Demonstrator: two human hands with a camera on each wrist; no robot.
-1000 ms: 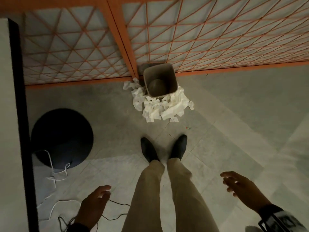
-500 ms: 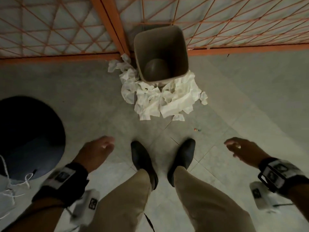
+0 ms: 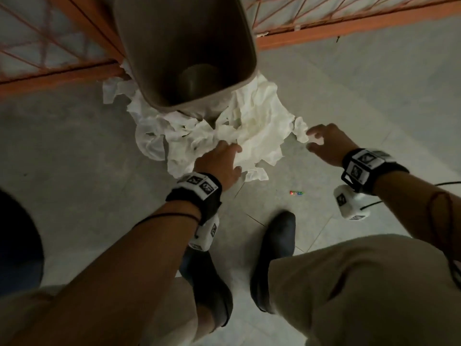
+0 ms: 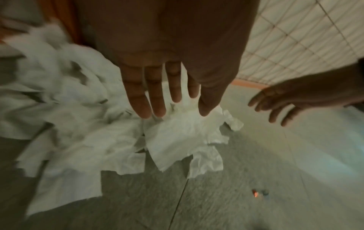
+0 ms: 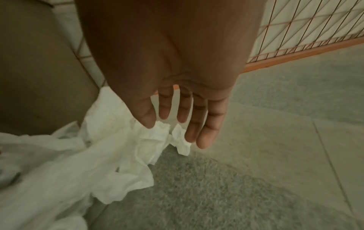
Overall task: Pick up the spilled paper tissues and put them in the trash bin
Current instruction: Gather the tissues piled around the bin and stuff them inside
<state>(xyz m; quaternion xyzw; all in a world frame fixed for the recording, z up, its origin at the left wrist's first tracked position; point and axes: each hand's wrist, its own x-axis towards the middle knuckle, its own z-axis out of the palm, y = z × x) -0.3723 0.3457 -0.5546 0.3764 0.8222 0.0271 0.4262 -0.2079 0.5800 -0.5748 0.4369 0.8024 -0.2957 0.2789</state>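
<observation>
A heap of crumpled white paper tissues (image 3: 252, 128) lies on the floor against the front of a tan trash bin (image 3: 144, 46); the bin's inside shows only a dark round bottom. My left hand (image 3: 222, 158) reaches over the near edge of the heap with straight, spread fingers (image 4: 153, 99), holding nothing. My right hand (image 3: 321, 141) hovers at the heap's right tip, fingers (image 5: 202, 127) extended just above a small tissue scrap (image 5: 181, 140). In the left wrist view the tissues (image 4: 177, 137) spread under the palm. Neither hand grips anything.
An orange-framed mesh fence (image 3: 349, 23) stands right behind the bin. A dark round object (image 3: 15, 245) lies at the left edge. A tiny coloured scrap (image 3: 296, 193) sits on the tiled floor (image 3: 374, 96). My two dark shoes (image 3: 274, 250) stand just before the heap.
I have bent down and come closer to the bin. Both hands moved forward from beside my legs to the tissue heap, left onto its near edge, right to its right tip.
</observation>
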